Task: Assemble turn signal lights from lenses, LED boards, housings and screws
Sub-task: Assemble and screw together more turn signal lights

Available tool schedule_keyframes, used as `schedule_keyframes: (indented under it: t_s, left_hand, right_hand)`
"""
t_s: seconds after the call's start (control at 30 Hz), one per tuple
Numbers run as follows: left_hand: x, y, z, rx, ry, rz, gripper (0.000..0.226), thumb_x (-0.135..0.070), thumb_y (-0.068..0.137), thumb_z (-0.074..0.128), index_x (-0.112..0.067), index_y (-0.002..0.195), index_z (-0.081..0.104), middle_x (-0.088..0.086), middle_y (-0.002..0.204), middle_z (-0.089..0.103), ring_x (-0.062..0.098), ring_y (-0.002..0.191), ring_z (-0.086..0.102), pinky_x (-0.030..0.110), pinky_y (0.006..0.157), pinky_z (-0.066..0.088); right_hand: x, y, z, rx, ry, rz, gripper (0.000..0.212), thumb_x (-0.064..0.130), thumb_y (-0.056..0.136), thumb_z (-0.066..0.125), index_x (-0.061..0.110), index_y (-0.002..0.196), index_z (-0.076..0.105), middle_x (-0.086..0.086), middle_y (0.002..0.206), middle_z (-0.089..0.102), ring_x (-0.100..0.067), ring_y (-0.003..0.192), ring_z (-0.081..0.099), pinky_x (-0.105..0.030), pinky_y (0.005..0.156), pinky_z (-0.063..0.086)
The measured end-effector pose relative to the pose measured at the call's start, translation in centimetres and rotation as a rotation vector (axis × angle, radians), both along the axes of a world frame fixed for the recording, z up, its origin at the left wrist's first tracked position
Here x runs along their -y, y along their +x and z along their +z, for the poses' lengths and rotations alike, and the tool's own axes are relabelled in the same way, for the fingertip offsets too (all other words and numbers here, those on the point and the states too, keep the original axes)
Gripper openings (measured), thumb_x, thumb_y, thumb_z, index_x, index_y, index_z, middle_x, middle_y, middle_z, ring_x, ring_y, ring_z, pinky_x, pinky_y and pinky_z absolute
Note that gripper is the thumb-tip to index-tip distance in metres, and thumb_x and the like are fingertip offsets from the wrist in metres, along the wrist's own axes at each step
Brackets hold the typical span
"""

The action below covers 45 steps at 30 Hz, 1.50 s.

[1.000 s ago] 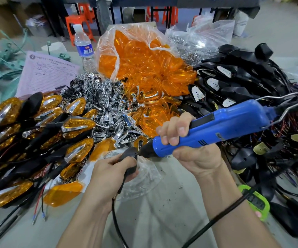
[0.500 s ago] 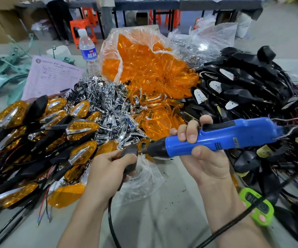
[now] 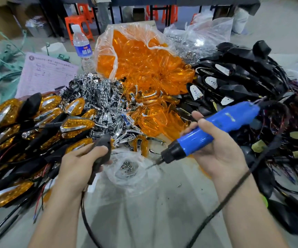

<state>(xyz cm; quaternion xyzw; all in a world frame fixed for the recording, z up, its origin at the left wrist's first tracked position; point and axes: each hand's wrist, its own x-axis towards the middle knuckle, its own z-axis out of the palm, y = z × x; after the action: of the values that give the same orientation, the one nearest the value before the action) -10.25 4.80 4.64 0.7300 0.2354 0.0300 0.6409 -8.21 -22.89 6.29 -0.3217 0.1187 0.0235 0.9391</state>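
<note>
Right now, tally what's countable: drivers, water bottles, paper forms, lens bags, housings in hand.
Blue screwdriver, in right hand: 1
Black housing, in left hand: 1
Water bottle: 1
Paper form: 1
Bag of orange lenses: 1
Total: 5

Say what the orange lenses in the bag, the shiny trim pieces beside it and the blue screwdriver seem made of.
Orange lenses: translucent glossy plastic, probably; light passes through them.
Trim pieces: chrome-plated, mirror-bright glints; plastic or metal beneath, cannot tell.
Screwdriver: likely blue moulded plastic body, smooth semi-gloss, black nose.
</note>
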Motion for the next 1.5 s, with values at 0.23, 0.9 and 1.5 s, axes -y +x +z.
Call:
schedule_keyframes:
  t_s: [0.23,0.9,1.5]
  left_hand:
    - [3.6,-0.3,0.2,0.154,0.059,-0.042,0.007,-0.041,0.078,0.081,-0.048,0.080,0.080,0.007,0.074,0.077,0.017,0.065,0.071,0.029,0.057,0.057]
    - [9.8,0.4,3.2,0.549,0.643,-0.186,0.062,-0.005,0.083,0.079,-0.033,0.137,0.067,-0.014,0.129,0.058,0.007,0.117,0.058,0.020,0.101,0.046]
    - [8.7,2.1,3.8,0.392,-0.256,-0.243,0.030,-0.003,0.086,0.077,-0.030,0.096,0.084,0.003,0.097,0.081,0.008,0.084,0.074,0.018,0.070,0.058]
  right_hand:
    - [-0.7,0.6,-1.0,-0.367,-0.475,0.027,0.015,0.003,0.086,0.064,0.014,0.090,0.055,-0.003,0.062,0.059,-0.022,0.066,0.058,-0.039,0.073,0.052]
    - [-3.3,-1.3,-1.1,0.127,-1.300,-0.051,0.044,0.066,0.086,0.051,0.034,0.106,0.074,0.011,0.078,0.072,-0.005,0.078,0.067,-0.033,0.080,0.049]
    - [-4.6,-1.3,1.2,0.074,-0.587,0.344,0.022,0.022,0.108,0.052,0.019,0.118,0.071,-0.019,0.104,0.073,-0.037,0.080,0.072,-0.049,0.080,0.061]
